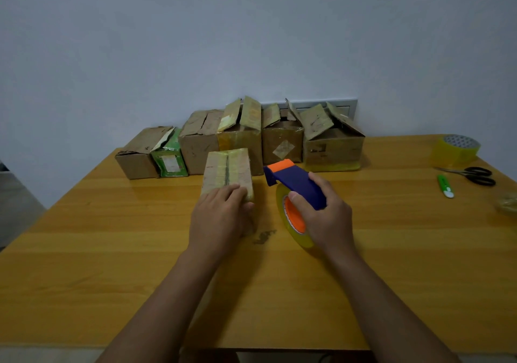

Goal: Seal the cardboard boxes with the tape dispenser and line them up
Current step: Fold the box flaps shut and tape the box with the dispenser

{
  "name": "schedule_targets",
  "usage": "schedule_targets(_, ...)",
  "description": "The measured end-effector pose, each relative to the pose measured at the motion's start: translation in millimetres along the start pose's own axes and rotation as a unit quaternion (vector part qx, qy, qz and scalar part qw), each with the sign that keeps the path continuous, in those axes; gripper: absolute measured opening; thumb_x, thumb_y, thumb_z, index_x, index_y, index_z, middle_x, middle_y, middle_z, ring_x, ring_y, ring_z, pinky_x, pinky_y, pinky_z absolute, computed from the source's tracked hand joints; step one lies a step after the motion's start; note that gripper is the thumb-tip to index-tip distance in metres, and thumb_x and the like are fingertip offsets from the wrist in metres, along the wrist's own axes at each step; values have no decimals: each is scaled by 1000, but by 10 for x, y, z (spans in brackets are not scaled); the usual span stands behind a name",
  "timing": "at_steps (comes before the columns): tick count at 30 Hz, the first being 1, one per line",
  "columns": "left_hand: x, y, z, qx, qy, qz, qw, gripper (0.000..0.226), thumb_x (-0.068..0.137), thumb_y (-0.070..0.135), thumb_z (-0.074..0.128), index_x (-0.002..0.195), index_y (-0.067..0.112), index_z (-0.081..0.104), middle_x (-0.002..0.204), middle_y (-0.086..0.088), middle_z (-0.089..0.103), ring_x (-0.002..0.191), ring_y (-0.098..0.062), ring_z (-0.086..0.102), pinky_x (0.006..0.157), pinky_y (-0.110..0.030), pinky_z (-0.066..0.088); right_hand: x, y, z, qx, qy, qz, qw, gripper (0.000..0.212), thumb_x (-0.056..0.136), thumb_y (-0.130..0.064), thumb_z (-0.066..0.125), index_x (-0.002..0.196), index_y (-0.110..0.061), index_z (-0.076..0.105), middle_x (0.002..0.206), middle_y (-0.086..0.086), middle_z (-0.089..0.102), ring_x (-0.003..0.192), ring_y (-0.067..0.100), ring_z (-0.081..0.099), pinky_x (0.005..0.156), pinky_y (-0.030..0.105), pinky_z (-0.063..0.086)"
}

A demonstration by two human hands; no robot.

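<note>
Your left hand [221, 217] rests flat on the near end of the small box [227, 171], fingers [237, 190] straight and together, steadying it on the table [112, 250]. Your right hand [321, 214] holds the tape dispenser [293, 179] just beside the box, fingers clamped on its blue handle, above the yellow roll. Risk: if the left hand lets the light box slide as the tape pulls, the strip may land off the centre seam or wrinkle. Behind, a row of boxes [282, 141] stands against the wall; several flaps stand up, and their contents cannot be seen. A spare tape roll [456, 150], scissors [475, 175] and a green cutter [445, 185] lie well apart at right.
</note>
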State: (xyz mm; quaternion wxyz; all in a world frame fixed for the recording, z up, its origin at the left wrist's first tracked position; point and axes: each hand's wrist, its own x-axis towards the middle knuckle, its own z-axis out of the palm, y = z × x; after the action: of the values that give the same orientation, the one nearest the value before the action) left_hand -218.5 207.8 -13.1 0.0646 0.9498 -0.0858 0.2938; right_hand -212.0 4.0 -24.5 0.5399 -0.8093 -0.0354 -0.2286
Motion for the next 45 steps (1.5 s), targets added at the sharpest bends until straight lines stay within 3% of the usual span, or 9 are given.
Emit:
schedule_targets(3, -8, 10, -26, 7, -12, 5, 1000, 34, 95, 41, 50, 106, 16, 69, 114, -7, 69, 98, -28, 66, 76, -37, 50, 4, 9, 10, -2, 3, -5, 1000, 60, 85, -44, 69, 139, -26, 49, 112, -15, 51, 91, 6, 56, 74, 20, 51)
schedule_targets(6, 37, 23, -120, -48, -54, -25, 997, 37, 96, 43, 52, 123, 21, 65, 128, 1, 62, 115, -20, 56, 88, -36, 45, 9, 15, 12, -4, 2, -8, 1000, 60, 85, -44, 69, 139, -26, 49, 112, -15, 51, 94, 6, 55, 71, 15, 48)
schedule_targets(12, 269, -205, -249, -116, -123, -14, 986, 29, 100, 35, 49, 118, 25, 69, 115, 6, 63, 99, -12, 55, 65, -26, 42, 3, 17, 5, -1, 3, -6, 1000, 61, 85, -44, 69, 139, -25, 49, 113, -15, 50, 93, 6, 55, 73, 20, 51)
schedule_targets(20, 277, -256, -227, -114, -130, 6, 985, 35, 94, 43, 56, 124, 27, 65, 121, 8, 60, 108, -10, 51, 64, -18, 33, -6, 24, -1, 0, 0, -8, 1000, 62, 85, -45, 69, 140, -25, 48, 114, -14, 50, 94, 7, 55, 75, 25, 55)
schedule_targets(29, 142, -205, -228, -63, -102, 46, 992, 47, 88, 39, 66, 132, 25, 58, 129, 4, 58, 116, -19, 50, 85, -31, 41, -11, 11, -5, 6, -3, -2, 1000, 63, 85, -43, 69, 141, -25, 47, 115, -14, 50, 95, 7, 54, 77, 26, 54)
schedule_targets(33, 87, -198, -196, -55, -86, 58, 993, 46, 86, 30, 70, 130, 21, 60, 126, 0, 62, 112, -25, 56, 86, -37, 45, -13, 5, -10, 8, -4, 3, 1000, 62, 85, -42, 69, 140, -25, 48, 115, -13, 50, 98, 10, 56, 79, 30, 56)
schedule_targets(38, 110, -292, -268, -74, -150, 62, 984, 53, 95, 35, 57, 146, 30, 41, 148, 10, 42, 134, -14, 36, 104, -34, 35, -26, 17, -15, 4, -4, 1, 1000, 63, 85, -44, 69, 141, -26, 46, 116, -14, 49, 94, 8, 54, 78, 29, 56)
schedule_targets(41, 170, -336, -281, -131, -163, 51, 977, 42, 98, 39, 48, 139, 29, 52, 141, 10, 50, 129, -12, 41, 97, -33, 41, -21, 17, -10, 2, -3, 2, 1000, 63, 84, -45, 68, 141, -27, 47, 117, -14, 49, 97, 9, 54, 77, 28, 55)
schedule_targets(45, 242, -333, -153, -125, -93, 67, 985, 28, 95, 36, 56, 117, 23, 68, 111, 3, 65, 102, -18, 55, 72, -31, 45, -19, 20, -6, 1, -7, 4, 1000, 64, 85, -46, 68, 141, -27, 46, 117, -13, 49, 98, 9, 55, 76, 27, 55)
